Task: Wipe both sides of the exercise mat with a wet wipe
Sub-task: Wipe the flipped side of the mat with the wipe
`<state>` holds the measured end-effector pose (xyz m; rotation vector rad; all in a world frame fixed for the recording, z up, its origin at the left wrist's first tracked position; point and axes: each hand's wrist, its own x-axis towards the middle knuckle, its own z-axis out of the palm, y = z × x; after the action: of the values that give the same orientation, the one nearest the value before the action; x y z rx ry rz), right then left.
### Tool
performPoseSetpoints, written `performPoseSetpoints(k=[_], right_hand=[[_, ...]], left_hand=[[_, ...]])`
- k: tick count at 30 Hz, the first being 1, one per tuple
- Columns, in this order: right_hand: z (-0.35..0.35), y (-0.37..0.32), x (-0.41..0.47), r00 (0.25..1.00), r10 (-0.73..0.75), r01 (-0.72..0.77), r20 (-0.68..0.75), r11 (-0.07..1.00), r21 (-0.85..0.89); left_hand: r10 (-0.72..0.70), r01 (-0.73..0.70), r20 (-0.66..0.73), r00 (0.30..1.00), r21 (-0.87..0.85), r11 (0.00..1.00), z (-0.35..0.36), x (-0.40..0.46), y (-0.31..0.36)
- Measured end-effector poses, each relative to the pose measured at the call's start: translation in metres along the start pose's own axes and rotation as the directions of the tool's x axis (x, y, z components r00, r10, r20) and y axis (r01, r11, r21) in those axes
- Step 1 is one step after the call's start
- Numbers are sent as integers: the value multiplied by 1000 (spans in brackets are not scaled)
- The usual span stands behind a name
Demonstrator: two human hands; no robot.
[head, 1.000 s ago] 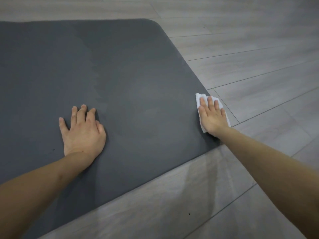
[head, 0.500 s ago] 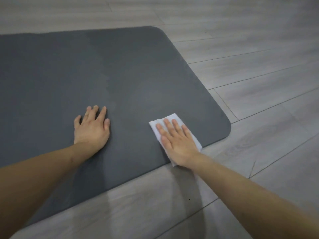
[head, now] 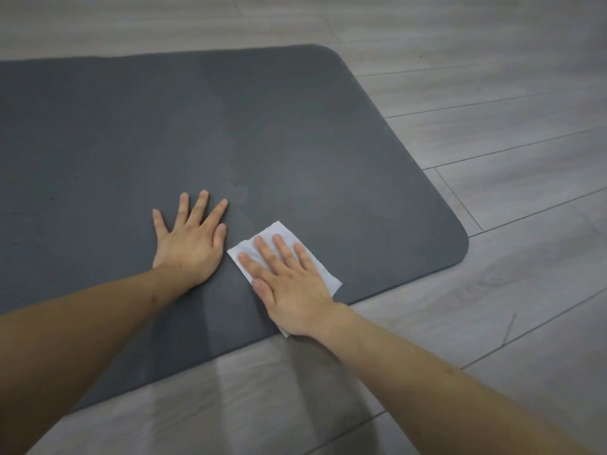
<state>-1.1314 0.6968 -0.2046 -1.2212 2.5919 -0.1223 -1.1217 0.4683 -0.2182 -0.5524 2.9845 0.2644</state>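
Observation:
A dark grey exercise mat lies flat on the floor, its rounded right end in view and its left part running out of frame. My left hand rests flat on the mat with fingers spread. Just to its right, my right hand presses a white wet wipe flat onto the mat near the front edge, fingers straight. The wipe shows beyond my fingertips and beside my wrist. A faint damp streak runs up the mat above my hands.
Grey wood-look floor planks surround the mat on the right, front and back. My two forearms reach in from the bottom corners.
My right hand has slid the wipe leftward along the mat from its right edge to beside my left hand. The view has shifted so the mat's right end sits farther right.

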Motion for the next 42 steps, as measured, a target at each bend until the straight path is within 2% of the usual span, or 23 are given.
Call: performPoseSetpoints(k=[3,5,7,9,13,16,19,24,30,35,42], right_hand=[[-4,49,-11,999,26,-27,-31,1000,-15],[-11,100,-17,980,195,-197,-44,979,-45],[-25,150,-22,914,405,-405,-32,914,-30],[-36,180,-26,877,480,-480,12,877,1],[-41,188,-27,899,433,-432,69,901,-30],[-49,196,-17,905,410,-409,111,912,-32],[-56,203,4,903,413,-415,118,910,-10],[-66,208,17,906,403,-403,129,915,-24],[-58,209,-22,911,386,-390,144,921,-4],[-54,201,-30,874,462,-469,153,883,11],[-61,201,-25,864,454,-471,217,882,28]], left_hand=[[-1,1,1,1000,-10,1000,0,1,0],[-9,9,10,1000,-10,1000,-1,1,1],[-20,21,20,1000,-13,1000,-2,1,2],[-37,37,18,999,-35,999,-8,4,7],[-71,73,16,997,-85,994,-24,20,29],[-84,98,114,990,-123,988,-35,41,52],[-146,181,251,957,-123,976,-37,55,68],[-170,205,340,925,-71,976,-37,63,68],[-148,193,450,881,-57,979,-55,66,63],[-156,195,496,854,-27,980,-56,70,64],[-173,197,514,840,7,980,-59,73,69]])
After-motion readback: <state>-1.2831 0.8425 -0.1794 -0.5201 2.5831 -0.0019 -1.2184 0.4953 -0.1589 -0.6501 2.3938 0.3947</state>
